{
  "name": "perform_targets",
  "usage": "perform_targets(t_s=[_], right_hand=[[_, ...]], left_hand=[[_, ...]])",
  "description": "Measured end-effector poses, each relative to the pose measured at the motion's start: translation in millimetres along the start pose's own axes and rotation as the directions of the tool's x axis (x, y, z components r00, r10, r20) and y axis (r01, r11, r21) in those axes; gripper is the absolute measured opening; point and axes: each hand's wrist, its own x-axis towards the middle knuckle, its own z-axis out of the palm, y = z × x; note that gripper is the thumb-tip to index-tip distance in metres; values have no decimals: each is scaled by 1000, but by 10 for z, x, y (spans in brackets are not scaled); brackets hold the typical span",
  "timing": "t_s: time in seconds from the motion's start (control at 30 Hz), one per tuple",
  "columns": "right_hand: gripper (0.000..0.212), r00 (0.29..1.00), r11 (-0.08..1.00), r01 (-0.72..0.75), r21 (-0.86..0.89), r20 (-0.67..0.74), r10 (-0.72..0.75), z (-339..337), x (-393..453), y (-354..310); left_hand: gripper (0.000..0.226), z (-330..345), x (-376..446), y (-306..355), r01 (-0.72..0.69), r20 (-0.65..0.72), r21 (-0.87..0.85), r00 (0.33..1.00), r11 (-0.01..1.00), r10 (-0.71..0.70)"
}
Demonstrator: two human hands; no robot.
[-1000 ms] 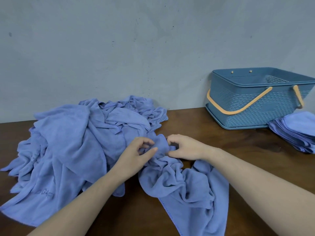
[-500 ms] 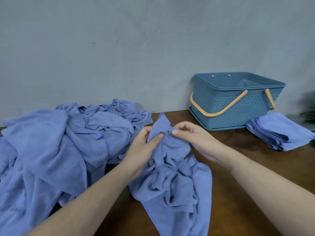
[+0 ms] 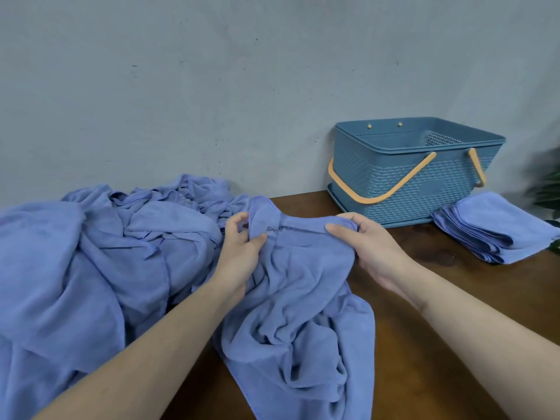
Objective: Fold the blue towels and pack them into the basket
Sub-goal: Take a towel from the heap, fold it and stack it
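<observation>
**Both hands pinching the top hem of one blue towel**

Your left hand (image 3: pixel 239 253) pinches the upper edge of a crumpled blue towel (image 3: pixel 303 313) between thumb and fingers, close to a small embroidered mark near the hem. Your right hand (image 3: pixel 368 247) grips the same edge further along, thumb on the near side and fingers curled over the hem, so the stretch of cloth between your hands runs roughly level. The rest of that towel hangs down in loose folds and lies bunched on the dark wooden table (image 3: pixel 439 313) between your forearms.

To your left, a big heap of unfolded blue towels (image 3: pixel 100 253) covers the table up to the grey wall (image 3: pixel 212 86). The blue basket (image 3: pixel 409 183), with its orange handle (image 3: pixel 381 192) lowered, stands against the wall at the far right. Just beside it, on its right, lies a stack of folded towels (image 3: pixel 497 228)
</observation>
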Motion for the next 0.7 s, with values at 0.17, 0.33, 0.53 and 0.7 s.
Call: perform_targets(t_s=[0.17, 0.33, 0.53, 0.7], right_hand=[[10, 999, 983, -34, -179, -33, 28, -86, 217, 88], [5, 991, 915, -60, -399, -132, 8, -130, 595, 56], [16, 976, 809, 111, -577, -92, -200, -15, 1189, 20], [12, 986, 631, 36, -775, -76, -150, -86, 1625, 255]], left_hand=[[50, -3, 278, -14, -153, 3, 143, 988, 978, 154], [62, -97, 634, -72, -123, -32, 282, 990, 951, 137], [48, -114, 915, -247, -158, -48, 426, 979, 891, 197], [49, -68, 889, -377, -290, -28, 580, 927, 762, 374]])
